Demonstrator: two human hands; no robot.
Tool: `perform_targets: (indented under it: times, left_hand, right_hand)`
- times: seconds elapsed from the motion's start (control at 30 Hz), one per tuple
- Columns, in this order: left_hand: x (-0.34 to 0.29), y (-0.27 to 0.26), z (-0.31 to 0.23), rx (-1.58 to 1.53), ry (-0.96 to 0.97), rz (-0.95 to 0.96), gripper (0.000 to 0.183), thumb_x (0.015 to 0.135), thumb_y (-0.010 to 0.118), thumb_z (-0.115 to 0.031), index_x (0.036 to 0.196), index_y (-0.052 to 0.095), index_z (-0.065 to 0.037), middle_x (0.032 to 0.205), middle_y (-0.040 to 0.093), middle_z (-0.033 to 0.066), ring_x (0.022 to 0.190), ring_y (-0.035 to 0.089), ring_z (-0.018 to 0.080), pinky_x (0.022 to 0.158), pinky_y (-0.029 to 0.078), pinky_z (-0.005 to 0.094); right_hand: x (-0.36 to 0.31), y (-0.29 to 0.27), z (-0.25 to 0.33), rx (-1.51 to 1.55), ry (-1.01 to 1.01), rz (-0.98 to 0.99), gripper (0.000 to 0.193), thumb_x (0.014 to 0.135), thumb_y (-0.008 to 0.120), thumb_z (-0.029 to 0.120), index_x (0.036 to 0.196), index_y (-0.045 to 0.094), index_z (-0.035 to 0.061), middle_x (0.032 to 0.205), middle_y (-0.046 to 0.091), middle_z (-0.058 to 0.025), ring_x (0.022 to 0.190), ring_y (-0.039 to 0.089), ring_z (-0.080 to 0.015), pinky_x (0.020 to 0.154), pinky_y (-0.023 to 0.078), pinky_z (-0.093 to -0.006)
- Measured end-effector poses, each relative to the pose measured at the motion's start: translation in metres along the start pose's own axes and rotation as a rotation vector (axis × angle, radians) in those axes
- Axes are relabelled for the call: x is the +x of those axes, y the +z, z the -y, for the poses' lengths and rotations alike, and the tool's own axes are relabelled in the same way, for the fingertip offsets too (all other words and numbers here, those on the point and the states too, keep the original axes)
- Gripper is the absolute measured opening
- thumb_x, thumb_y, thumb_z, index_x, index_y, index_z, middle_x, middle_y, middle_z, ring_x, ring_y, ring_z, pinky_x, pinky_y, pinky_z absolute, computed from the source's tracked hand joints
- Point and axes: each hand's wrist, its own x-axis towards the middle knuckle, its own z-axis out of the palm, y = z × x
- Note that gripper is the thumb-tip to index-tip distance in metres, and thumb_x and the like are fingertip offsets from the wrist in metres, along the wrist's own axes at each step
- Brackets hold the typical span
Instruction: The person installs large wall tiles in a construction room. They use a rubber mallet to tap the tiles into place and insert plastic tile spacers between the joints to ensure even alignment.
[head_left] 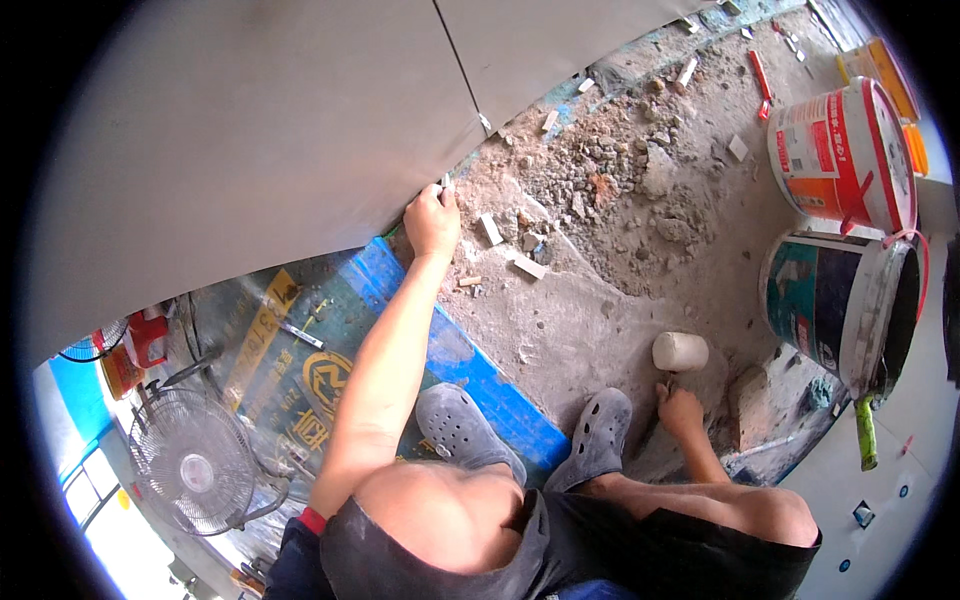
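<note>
My left hand (pixel 433 222) reaches out to the lower edge of a large grey wall panel (pixel 270 120). Its fingers are closed in a pinch there; only a small pale tip shows past them, so I cannot make out what they hold. In my right hand (pixel 680 410) is the handle of a mallet with a white, barrel-shaped head (pixel 680 352), held low over the rough floor beside my right shoe. A thin dark joint (pixel 458 60) divides the panel from its neighbour. Small white tile offcuts (pixel 490 229) lie close to my left hand.
Gravel and broken mortar (pixel 620 190) cover the floor ahead. To the right, a red-and-white bucket (pixel 825 155) and a dark-labelled bucket (pixel 825 300) lean close together. A red tool (pixel 761 84) lies beyond. Printed floor sheeting (pixel 255 335) and a standing fan (pixel 195 465) are at left.
</note>
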Motion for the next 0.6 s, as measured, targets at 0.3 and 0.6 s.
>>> perform_targets:
  times: [0.3, 0.6]
  left_hand:
    - [-0.001, -0.003, 0.009, -0.044, 0.001, -0.055, 0.021, 0.084, 0.073, -0.022, 0.077, 0.069, -0.002, 0.065, 0.065, 0.0173, 0.061, 0.065, 0.0322, 0.060, 0.050, 0.0411]
    - [-0.101, -0.078, -0.001, -0.250, 0.010, 0.287, 0.025, 0.087, 0.069, -0.022, 0.101, 0.066, -0.002, 0.073, 0.066, 0.0114, 0.064, 0.066, 0.0228, 0.062, 0.051, 0.0357]
  right_hand:
    - [0.014, 0.006, -0.010, 0.028, -0.041, 0.035, 0.051, 0.095, 0.053, 0.043, 0.096, 0.069, -0.0057, 0.090, 0.065, -0.0320, 0.089, 0.063, -0.0484, 0.080, 0.049, -0.0536]
    - [-0.006, -0.025, 0.032, 0.862, 0.187, -0.145, 0.032, 0.085, 0.056, 0.012, 0.112, 0.061, -0.0043, 0.081, 0.060, -0.0110, 0.075, 0.055, -0.0177, 0.067, 0.045, -0.0348]
